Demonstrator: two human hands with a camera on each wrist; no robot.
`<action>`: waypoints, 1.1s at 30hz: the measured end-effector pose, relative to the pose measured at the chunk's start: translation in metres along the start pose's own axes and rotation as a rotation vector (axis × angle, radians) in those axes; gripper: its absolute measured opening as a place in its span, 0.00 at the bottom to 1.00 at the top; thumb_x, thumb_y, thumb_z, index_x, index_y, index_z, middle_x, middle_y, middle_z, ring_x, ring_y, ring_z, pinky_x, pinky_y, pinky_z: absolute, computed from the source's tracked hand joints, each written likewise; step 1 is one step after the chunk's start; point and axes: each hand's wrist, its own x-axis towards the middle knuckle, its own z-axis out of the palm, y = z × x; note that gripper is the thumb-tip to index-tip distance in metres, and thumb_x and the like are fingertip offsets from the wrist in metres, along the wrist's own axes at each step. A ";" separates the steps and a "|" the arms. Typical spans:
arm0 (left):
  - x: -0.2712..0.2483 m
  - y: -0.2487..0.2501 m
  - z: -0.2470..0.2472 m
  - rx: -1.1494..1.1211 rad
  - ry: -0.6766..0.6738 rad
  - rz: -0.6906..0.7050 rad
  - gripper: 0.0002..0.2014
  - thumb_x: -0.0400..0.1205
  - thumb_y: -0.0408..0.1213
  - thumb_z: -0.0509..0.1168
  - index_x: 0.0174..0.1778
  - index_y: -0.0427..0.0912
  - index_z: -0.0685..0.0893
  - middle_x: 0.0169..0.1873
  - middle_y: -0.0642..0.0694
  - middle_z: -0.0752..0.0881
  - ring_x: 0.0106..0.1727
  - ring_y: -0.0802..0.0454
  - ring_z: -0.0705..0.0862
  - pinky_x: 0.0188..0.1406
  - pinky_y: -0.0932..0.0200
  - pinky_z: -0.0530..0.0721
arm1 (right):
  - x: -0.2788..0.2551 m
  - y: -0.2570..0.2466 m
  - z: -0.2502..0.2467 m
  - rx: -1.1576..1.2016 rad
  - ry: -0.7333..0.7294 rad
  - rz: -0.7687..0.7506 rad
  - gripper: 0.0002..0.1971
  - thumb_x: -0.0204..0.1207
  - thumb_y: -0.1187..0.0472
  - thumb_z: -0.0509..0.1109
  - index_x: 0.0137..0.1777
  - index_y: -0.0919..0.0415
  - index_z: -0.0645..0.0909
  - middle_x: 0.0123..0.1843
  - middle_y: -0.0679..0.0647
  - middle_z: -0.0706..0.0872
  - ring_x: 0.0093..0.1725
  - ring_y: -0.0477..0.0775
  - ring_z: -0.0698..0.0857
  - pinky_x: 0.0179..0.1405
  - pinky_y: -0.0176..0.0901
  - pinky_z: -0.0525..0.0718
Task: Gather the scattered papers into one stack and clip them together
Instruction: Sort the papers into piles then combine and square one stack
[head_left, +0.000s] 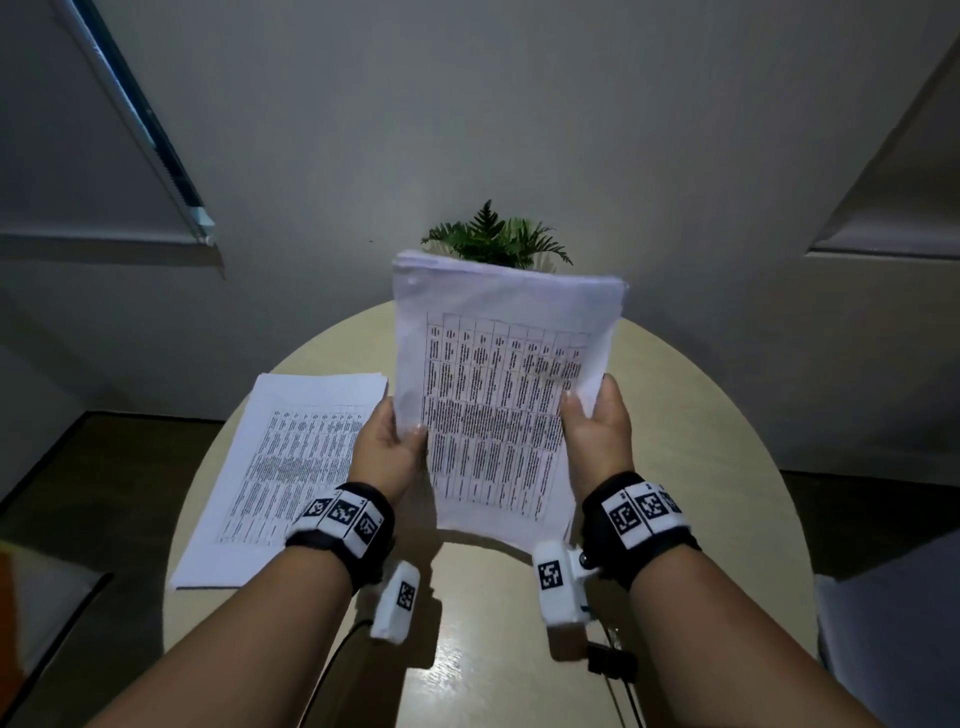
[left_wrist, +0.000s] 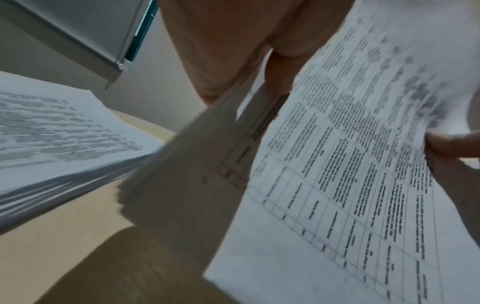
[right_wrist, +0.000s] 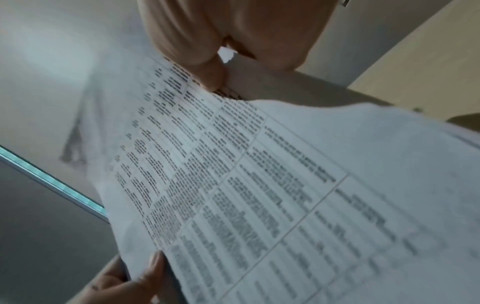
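A sheaf of printed papers (head_left: 498, 395) with a table of text is held up above the round table (head_left: 701, 467). My left hand (head_left: 395, 441) grips its left edge, thumb on the front. My right hand (head_left: 597, 421) grips the right edge the same way. A second stack of printed papers (head_left: 280, 467) lies flat on the table's left side. A black binder clip (head_left: 610, 662) lies on the table near the front, below my right wrist. The left wrist view shows the held sheaf (left_wrist: 350, 185) and the flat stack (left_wrist: 64, 139). The right wrist view shows the held sheaf (right_wrist: 259, 185).
A potted fern (head_left: 493, 241) stands at the table's far edge, behind the held papers. Window blinds hang at the upper left and right. A cable runs along the table front. The floor around the table is dark.
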 end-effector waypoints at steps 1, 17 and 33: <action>0.003 -0.002 -0.007 0.017 0.039 -0.007 0.09 0.83 0.27 0.62 0.56 0.43 0.80 0.45 0.47 0.88 0.46 0.50 0.87 0.46 0.52 0.87 | -0.003 0.005 0.009 -0.025 -0.030 0.038 0.09 0.80 0.53 0.63 0.59 0.50 0.74 0.56 0.55 0.83 0.54 0.58 0.84 0.62 0.63 0.83; 0.078 -0.108 -0.210 0.641 0.053 -0.285 0.14 0.84 0.29 0.56 0.64 0.32 0.76 0.57 0.31 0.84 0.58 0.33 0.82 0.52 0.51 0.78 | -0.106 0.067 0.232 -0.543 -0.394 0.262 0.34 0.80 0.77 0.54 0.85 0.60 0.51 0.74 0.57 0.68 0.68 0.55 0.77 0.53 0.28 0.68; 0.130 -0.137 -0.233 0.693 -0.216 -0.454 0.24 0.82 0.26 0.53 0.76 0.30 0.63 0.67 0.30 0.77 0.64 0.34 0.79 0.49 0.52 0.76 | -0.109 0.079 0.293 -0.716 -0.318 0.270 0.28 0.79 0.74 0.54 0.80 0.72 0.57 0.78 0.66 0.67 0.74 0.62 0.71 0.69 0.42 0.68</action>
